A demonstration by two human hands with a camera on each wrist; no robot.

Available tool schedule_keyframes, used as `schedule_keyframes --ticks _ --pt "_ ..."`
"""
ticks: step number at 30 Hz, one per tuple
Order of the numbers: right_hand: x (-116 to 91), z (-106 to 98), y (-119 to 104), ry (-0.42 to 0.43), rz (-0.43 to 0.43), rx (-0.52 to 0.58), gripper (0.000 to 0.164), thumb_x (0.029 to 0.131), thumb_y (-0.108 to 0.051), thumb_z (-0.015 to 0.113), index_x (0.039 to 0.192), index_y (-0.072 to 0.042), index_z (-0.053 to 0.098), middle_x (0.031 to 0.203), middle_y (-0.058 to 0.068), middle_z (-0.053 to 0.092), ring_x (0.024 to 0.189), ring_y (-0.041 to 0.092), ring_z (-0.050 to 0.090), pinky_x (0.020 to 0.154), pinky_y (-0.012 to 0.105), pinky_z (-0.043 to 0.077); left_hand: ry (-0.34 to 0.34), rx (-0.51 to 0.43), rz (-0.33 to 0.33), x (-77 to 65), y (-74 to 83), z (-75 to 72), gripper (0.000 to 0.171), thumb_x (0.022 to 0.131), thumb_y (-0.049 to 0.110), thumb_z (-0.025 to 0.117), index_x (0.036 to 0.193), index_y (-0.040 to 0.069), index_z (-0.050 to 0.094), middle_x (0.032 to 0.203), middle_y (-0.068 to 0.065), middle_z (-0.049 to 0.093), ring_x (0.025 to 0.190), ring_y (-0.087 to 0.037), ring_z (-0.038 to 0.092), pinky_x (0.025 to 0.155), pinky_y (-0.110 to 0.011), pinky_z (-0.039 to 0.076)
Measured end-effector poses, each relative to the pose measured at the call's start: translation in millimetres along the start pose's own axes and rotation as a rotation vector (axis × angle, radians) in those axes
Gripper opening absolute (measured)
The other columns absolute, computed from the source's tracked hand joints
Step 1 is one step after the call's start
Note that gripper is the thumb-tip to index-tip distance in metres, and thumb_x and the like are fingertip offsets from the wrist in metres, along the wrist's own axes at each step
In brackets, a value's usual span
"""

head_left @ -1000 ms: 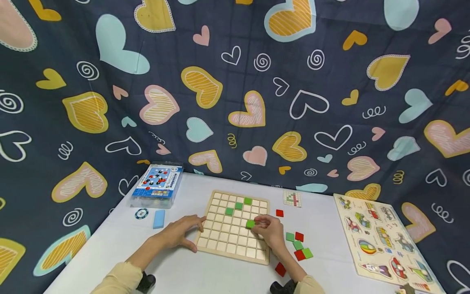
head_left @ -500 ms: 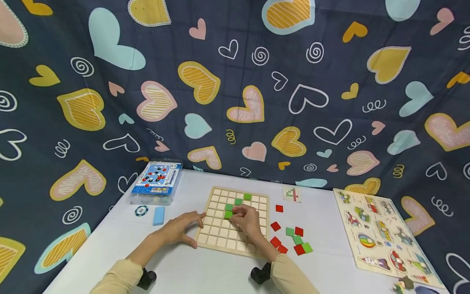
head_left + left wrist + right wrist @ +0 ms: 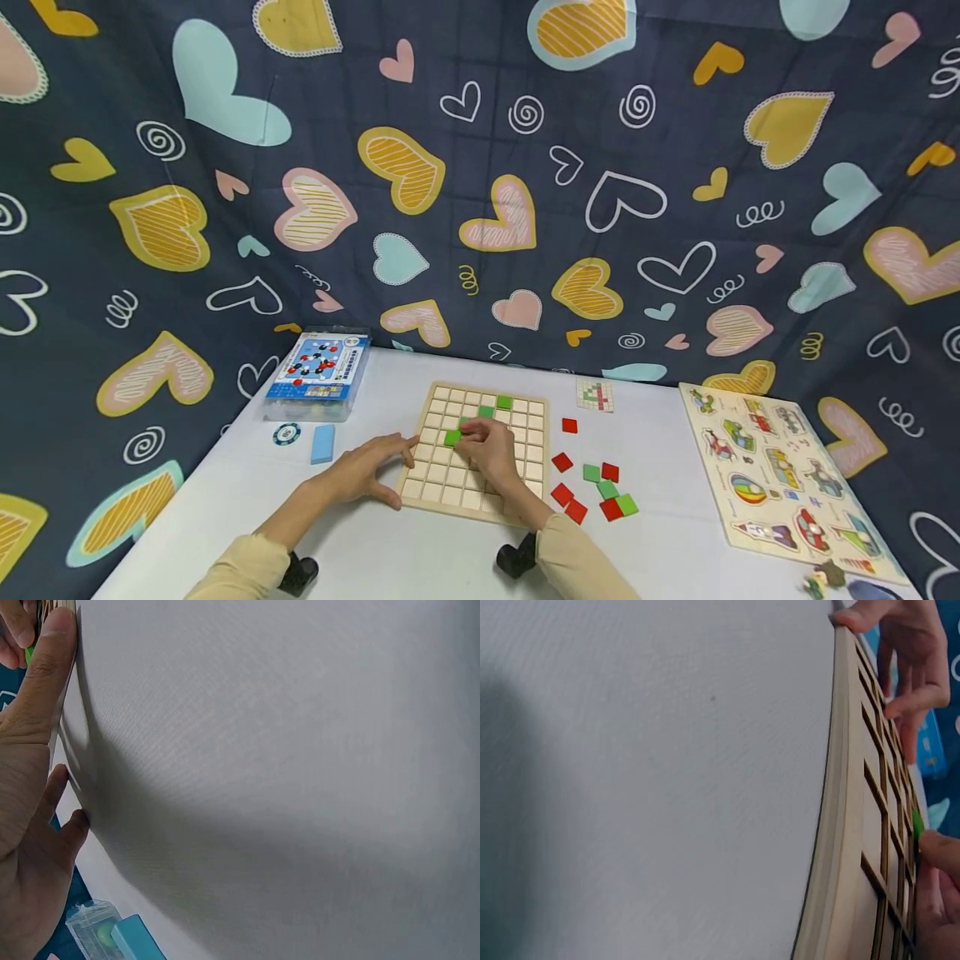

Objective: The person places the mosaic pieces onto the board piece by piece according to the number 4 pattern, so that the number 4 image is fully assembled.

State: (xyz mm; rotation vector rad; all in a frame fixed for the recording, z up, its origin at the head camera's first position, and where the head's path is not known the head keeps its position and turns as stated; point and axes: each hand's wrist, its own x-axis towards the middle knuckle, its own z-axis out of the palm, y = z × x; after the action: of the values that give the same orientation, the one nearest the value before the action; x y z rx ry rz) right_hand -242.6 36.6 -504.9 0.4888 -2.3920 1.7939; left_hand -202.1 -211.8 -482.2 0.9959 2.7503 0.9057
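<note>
My right hand (image 3: pixel 491 452) pinches a bright green square tile (image 3: pixel 452 437) between thumb and fingertips, low over the left-centre cells of a wooden grid board (image 3: pixel 452 495). In the right wrist view the green tile (image 3: pixel 917 824) stands tilted close to the grid. Behind it, other green tiles (image 3: pixel 505 402) lie in a diagonal line of cells, one partly hidden by the fingers. My left hand (image 3: pixel 367 468) rests at the board's left side, fingers spread, with fingertips at the edge and the thumb (image 3: pixel 46 671) by the near corner.
Loose red tiles (image 3: pixel 562 494) and green tiles (image 3: pixel 607 489) lie right of the board, below a small pattern card (image 3: pixel 595 395). A picture puzzle board (image 3: pixel 787 483) lies far right. At left are a blue block (image 3: pixel 322 444), a round chip (image 3: pixel 287 434) and a plastic box (image 3: pixel 318 375).
My right hand has carried the green tile leftward across the board, from its right-centre cells to the left-centre ones. The left hand stays at the board's edge.
</note>
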Motion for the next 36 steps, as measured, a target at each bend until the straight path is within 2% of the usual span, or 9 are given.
schedule_keyframes --ticks 6,11,15,18,21,24,27,31,36 --pt "1 6 -1 0.004 -0.039 0.039 0.024 0.076 0.012 0.072 0.099 0.013 0.065 0.094 0.027 0.068 0.082 0.037 0.069 0.070 0.027 0.059 0.017 -0.013 0.049 0.2 -1.2 1.8 0.048 0.065 0.036 0.082 0.101 0.017 0.056 0.141 -0.019 0.048 0.126 -0.050 0.041 0.102 -0.063 0.035" --pt "-1 6 -3 -0.010 -0.025 0.045 0.024 0.076 0.010 0.073 0.098 0.013 0.065 0.092 0.026 0.069 0.082 0.037 0.069 0.072 0.027 0.059 0.049 0.009 0.112 0.0 -3.0 5.2 0.048 0.066 0.037 0.081 0.101 0.017 0.056 0.138 -0.021 0.050 0.121 -0.052 0.045 0.097 -0.063 0.039" --pt "-2 -5 -9 -0.052 0.018 0.100 0.023 0.078 0.014 0.069 0.100 0.017 0.062 0.095 0.032 0.066 0.086 0.043 0.067 0.075 0.036 0.059 0.027 -0.008 0.063 -0.2 -3.4 4.9 0.048 0.065 0.037 0.081 0.101 0.018 0.056 0.140 -0.020 0.048 0.124 -0.051 0.043 0.100 -0.064 0.036" --pt "-4 -21 -21 -0.118 0.078 0.148 0.024 0.081 0.015 0.065 0.104 0.020 0.059 0.099 0.036 0.063 0.091 0.048 0.064 0.078 0.041 0.058 0.009 0.005 0.025 0.2 -4.5 4.6 0.049 0.064 0.038 0.081 0.101 0.019 0.056 0.142 -0.017 0.047 0.127 -0.049 0.042 0.102 -0.063 0.035" --pt "-3 -41 -23 -0.171 0.107 0.149 0.027 0.082 0.012 0.065 0.107 0.019 0.058 0.102 0.035 0.064 0.094 0.045 0.064 0.077 0.037 0.058 0.000 0.012 0.010 1.9 -4.9 2.7 0.049 0.064 0.039 0.081 0.101 0.020 0.056 0.143 -0.016 0.046 0.128 -0.048 0.040 0.103 -0.062 0.035" --pt "-4 -60 -16 -0.189 0.143 0.159 0.029 0.084 0.009 0.065 0.111 0.018 0.058 0.106 0.033 0.063 0.097 0.040 0.065 0.078 0.031 0.058 -0.020 0.005 -0.011 2.0 -4.4 2.4 0.048 0.064 0.038 0.081 0.101 0.020 0.056 0.144 -0.016 0.045 0.130 -0.047 0.039 0.102 -0.064 0.035" --pt "-5 -87 -13 -0.178 0.176 0.170 0.031 0.086 0.009 0.064 0.115 0.017 0.056 0.111 0.035 0.060 0.099 0.040 0.064 0.083 0.035 0.057 -0.030 0.006 -0.030 4.0 -4.0 -0.2 0.048 0.065 0.037 0.082 0.102 0.020 0.056 0.145 -0.015 0.044 0.131 -0.047 0.037 0.101 -0.065 0.035" --pt "-12 -128 -14 -0.161 0.226 0.100 0.034 0.087 0.006 0.064 0.119 0.014 0.056 0.114 0.033 0.060 0.100 0.038 0.064 0.085 0.037 0.056 -0.025 0.010 -0.028 4.9 -2.6 -2.2 0.049 0.064 0.034 0.083 0.102 0.018 0.056 0.145 -0.016 0.045 0.130 -0.047 0.038 0.104 -0.063 0.034" --pt "-35 -179 -11 -0.175 0.286 -0.065 0.033 0.087 0.000 0.067 0.119 0.007 0.060 0.115 0.025 0.063 0.094 0.028 0.064 0.078 0.022 0.056 -0.028 -0.004 -0.033 2.5 0.0 -1.5 0.049 0.065 0.033 0.083 0.103 0.017 0.056 0.145 -0.016 0.045 0.130 -0.047 0.038 0.103 -0.064 0.033"
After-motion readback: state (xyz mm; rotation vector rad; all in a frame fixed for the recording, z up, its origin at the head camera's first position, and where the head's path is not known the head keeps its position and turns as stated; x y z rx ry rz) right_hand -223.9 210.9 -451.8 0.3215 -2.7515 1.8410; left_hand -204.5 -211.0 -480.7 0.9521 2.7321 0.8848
